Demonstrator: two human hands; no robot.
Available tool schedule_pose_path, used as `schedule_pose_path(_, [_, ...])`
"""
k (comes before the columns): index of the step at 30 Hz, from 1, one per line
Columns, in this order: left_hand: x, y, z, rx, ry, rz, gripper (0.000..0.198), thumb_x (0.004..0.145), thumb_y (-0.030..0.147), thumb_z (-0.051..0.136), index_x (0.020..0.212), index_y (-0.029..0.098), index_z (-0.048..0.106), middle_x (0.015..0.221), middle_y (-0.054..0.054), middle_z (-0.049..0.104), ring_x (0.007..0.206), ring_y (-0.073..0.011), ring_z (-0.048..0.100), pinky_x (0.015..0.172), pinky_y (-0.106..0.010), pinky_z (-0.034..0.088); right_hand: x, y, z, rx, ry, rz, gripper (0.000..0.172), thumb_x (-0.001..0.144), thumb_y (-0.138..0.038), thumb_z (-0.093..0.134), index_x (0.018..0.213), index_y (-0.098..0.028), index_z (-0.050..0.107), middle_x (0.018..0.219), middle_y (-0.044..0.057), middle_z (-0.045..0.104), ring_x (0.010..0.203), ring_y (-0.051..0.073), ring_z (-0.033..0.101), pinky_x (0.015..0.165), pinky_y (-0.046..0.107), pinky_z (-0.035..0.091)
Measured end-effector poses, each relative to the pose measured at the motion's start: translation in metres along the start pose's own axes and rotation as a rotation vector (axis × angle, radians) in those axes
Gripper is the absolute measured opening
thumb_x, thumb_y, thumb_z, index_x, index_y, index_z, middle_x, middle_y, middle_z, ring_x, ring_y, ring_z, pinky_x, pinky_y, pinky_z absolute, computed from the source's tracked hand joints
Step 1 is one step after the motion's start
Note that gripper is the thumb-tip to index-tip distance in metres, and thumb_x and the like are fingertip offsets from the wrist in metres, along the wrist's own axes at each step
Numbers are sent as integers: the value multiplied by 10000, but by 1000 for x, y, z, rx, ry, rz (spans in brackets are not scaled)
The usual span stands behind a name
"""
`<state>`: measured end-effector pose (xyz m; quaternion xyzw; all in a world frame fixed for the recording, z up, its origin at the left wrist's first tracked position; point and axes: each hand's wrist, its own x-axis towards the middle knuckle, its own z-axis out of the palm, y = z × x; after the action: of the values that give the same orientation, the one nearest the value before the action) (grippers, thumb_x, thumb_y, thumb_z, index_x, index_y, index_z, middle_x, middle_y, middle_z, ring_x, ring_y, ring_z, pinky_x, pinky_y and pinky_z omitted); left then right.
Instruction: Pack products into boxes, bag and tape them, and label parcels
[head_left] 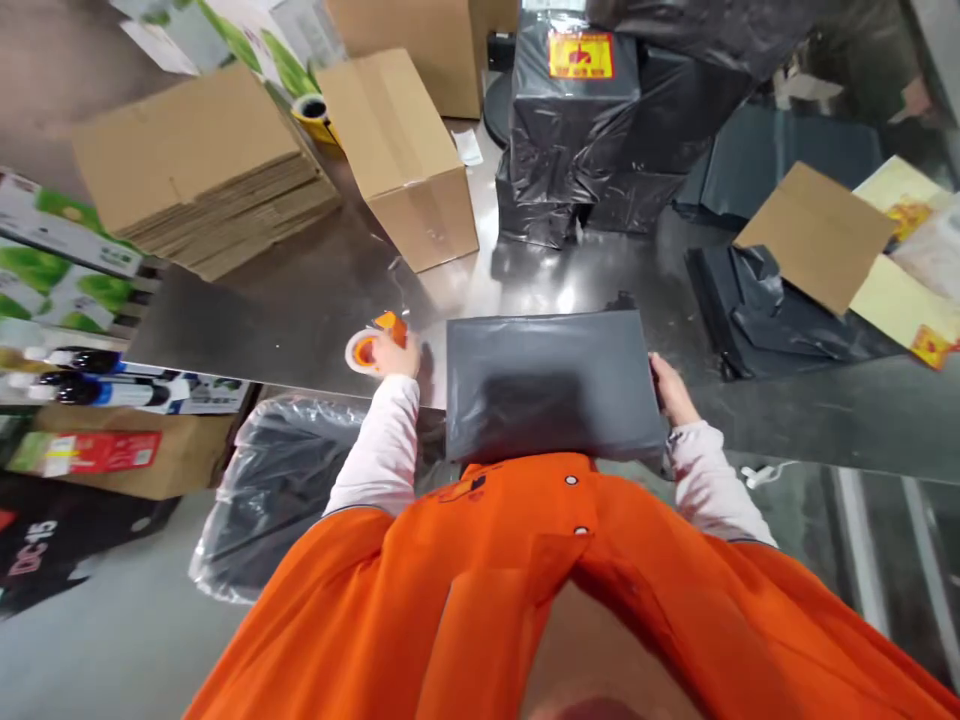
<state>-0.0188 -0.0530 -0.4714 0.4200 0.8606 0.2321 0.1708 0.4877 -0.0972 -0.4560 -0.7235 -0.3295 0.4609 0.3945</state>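
My left hand (399, 356) is closed around an orange tape dispenser (390, 325) with a roll of tape (362, 351), at the left of the package and apart from it. A flat rectangular package (551, 380) in dark grey plastic lies at the table's front edge, against my orange clothing. My right hand (673, 390) grips the package at its right side; some of its fingers are hidden behind that side. A small crumpled bit of dark plastic (621, 300) sticks up at the package's far edge.
A taped cardboard box (401, 150) and flattened cardboard (195, 160) stand at the back left. Black-wrapped boxes (574, 140) are stacked at the back. Dark plastic bags (780, 320) and a cardboard piece (825, 235) lie right. A plastic-lined bin (277, 490) stands below the left edge.
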Motion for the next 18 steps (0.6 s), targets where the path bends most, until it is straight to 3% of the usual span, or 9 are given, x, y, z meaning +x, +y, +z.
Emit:
schedule_pose_path(2, [15,-23,0,130,1,-54,725,928,259,685,1539,-84,498,1538,-409,543,1527,-512,476,1314,-629,294,16,-21,-11,-74,131,-145,378,772,-582,800,962,-266,714,1028,93,794,955,275,763,1015,504,641])
schedule_pose_path(4, [25,-41,3,220,-45,-41,764,917,220,670,1573,-104,451,1525,-415,550,1509,-512,496,1320,-622,262,28,-49,-20,-194,172,-351,322,756,-483,825,978,-271,731,1130,127,791,1031,277,759,1103,504,595])
schedule_pose_path(8, [32,-59,10,298,-114,44,705,973,187,594,1618,-57,448,1450,-362,641,1434,-468,587,1319,-596,269,32,-107,-12,-380,49,-744,231,892,-456,722,1005,-271,802,1155,178,798,997,274,772,987,466,628])
schedule_pose_path(13, [16,-73,-3,302,-195,109,730,952,236,685,1610,-28,511,1439,-333,674,1422,-449,604,1328,-579,285,16,-151,58,-389,-123,-951,202,962,-388,702,1004,-247,840,1068,144,816,917,236,772,857,397,640])
schedule_pose_path(16, [15,-68,-16,255,-106,105,805,955,405,745,1620,3,535,1557,-332,592,1503,-471,504,1328,-609,268,2,-163,108,-426,-267,-978,210,956,-417,713,992,-253,839,1042,105,812,943,243,760,882,393,633])
schedule_pose_path(18, [34,-51,-22,225,-30,83,715,1027,494,642,1554,11,619,1573,-329,576,1502,-487,472,1289,-647,299,-6,-170,141,-459,-398,-1008,222,965,-425,713,997,-247,840,1051,97,814,973,248,756,918,394,627])
